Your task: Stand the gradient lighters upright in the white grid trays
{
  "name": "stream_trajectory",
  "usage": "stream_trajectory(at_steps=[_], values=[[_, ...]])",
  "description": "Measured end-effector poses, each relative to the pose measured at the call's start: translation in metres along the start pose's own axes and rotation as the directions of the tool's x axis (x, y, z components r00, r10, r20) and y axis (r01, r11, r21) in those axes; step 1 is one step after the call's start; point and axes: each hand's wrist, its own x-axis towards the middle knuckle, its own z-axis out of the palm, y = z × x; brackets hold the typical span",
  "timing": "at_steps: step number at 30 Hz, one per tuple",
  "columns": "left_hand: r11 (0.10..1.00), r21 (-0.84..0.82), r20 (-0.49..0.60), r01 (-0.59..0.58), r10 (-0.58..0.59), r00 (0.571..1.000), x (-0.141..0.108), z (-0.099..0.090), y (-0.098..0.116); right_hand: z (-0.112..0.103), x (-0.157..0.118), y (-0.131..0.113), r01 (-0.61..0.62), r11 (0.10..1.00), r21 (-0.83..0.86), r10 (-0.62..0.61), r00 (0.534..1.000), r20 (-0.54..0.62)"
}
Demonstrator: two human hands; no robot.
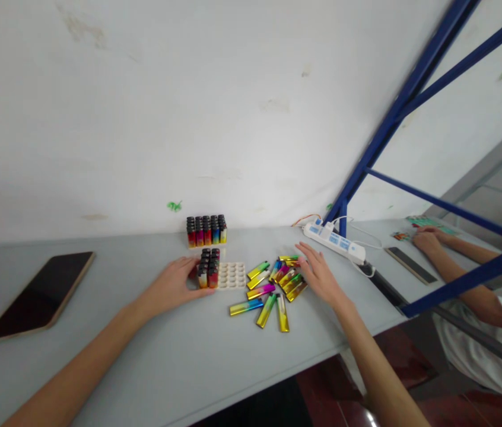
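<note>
My left hand (178, 281) is curled around the left end of a white lighter tray (233, 276), its thumb along the front and its fingers behind. Black-topped lighters (209, 270) stand upright in the tray's left part, while the round-holed cells on the right hold none. To the right of the tray lies a loose spread of shiny lighters (260, 291) in yellow, green, blue and pink. My right hand (318, 274) reaches over the right edge of that spread with fingers stretched out. Whether its fingertips touch a lighter, I cannot tell.
Behind stands a second block of upright lighters (206, 231) near the wall. A white power strip (334, 242) with cables lies right of my right hand, beside a blue metal frame (367, 154). A tablet (40, 293) is at left. Another person's hands (426, 237) are beyond the frame.
</note>
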Motion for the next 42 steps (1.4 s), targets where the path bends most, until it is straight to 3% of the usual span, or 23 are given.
stream_trajectory(at_steps=[2,7,11,15,20,26,29,31,33,37,42], values=[[1.0,0.004,0.01,0.009,-0.009,1.0,0.0,-0.001,0.001,-0.002,-0.009,0.001,0.034,0.999,0.021,-0.035,0.999,0.023],[0.999,0.044,0.036,0.025,-0.027,0.999,0.0,-0.002,0.003,0.011,-0.036,-0.024,0.14,0.99,-0.02,-0.132,0.964,0.23],[0.998,0.052,0.04,0.018,-0.02,0.999,0.0,-0.002,0.003,0.017,-0.044,-0.033,0.112,0.994,-0.012,-0.105,0.958,0.268],[0.998,0.058,0.027,0.019,-0.021,0.999,0.0,-0.003,0.004,0.015,-0.044,-0.022,0.065,0.995,0.071,-0.08,0.968,0.239],[0.998,0.054,0.018,0.009,-0.01,1.0,-0.001,-0.003,0.005,0.012,-0.049,-0.009,0.002,0.983,0.182,-0.004,1.0,0.009],[0.999,0.051,0.033,-0.011,0.009,0.999,0.0,-0.001,0.0,0.016,-0.056,-0.017,0.084,0.995,0.061,-0.092,0.987,0.129],[0.999,0.05,0.042,-0.015,0.013,0.999,0.0,-0.001,0.0,0.005,-0.058,-0.023,0.064,0.993,0.095,-0.062,0.998,-0.019],[0.999,0.052,0.042,-0.008,0.006,0.999,0.0,-0.001,0.002,-0.003,-0.063,-0.031,0.023,0.995,0.099,-0.006,0.984,-0.177],[0.998,0.058,0.032,0.008,-0.01,0.999,-0.001,-0.002,0.004,-0.006,-0.074,-0.045,-0.033,0.998,0.051,0.045,0.965,-0.258],[0.998,0.062,0.035,0.029,-0.031,0.999,-0.001,-0.003,0.007,0.013,-0.093,-0.083,-0.08,0.985,-0.153,0.062,0.991,-0.121],[0.997,0.065,0.055,0.033,-0.037,0.998,-0.001,-0.005,0.01,0.037,-0.091,-0.114,-0.16,0.93,-0.332,0.166,0.986,-0.009]])
